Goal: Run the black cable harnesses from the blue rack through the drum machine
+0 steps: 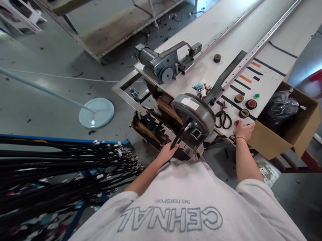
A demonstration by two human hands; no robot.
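Observation:
My left hand is closed around the lower end of a black, cable-like bundle. That bundle hangs at the front of a round grey winding-machine head, which carries a white label. At the table's near right corner, my right hand lies with its fingers stretched out beside a red button. Left of it are black-handled scissors. Rolls of tape lie just beyond my right fingers. White and blue connectors sit behind the machine head.
A long white table with metal rails runs away from me. A motor unit stands at its left. An open cardboard box holds a black plastic bag at right. Black cables hang on a blue rack at lower left.

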